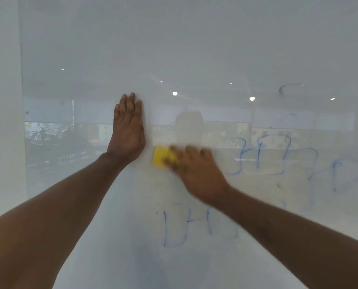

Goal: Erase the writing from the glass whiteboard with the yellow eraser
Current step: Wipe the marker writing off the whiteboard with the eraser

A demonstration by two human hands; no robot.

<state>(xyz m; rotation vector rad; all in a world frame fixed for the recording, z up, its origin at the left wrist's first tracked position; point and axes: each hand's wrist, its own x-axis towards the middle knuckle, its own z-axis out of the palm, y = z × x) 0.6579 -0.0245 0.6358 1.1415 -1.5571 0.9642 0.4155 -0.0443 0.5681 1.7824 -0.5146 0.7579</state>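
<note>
Two hands work the glass whiteboard (194, 49): left hand (128, 130) braced flat and empty, right hand (197, 170), blurred, gripping the yellow eraser (160, 158); firm overlapping strokes should clear the blue writing (261, 155).

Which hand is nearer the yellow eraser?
Right. The right hand grips the eraser; the left hand lies flat on the board, apart, up-left of it.

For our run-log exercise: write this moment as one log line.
left hand flat on glass whiteboard | right hand holds yellow eraser, blurred | blue writing remains right and below
</note>
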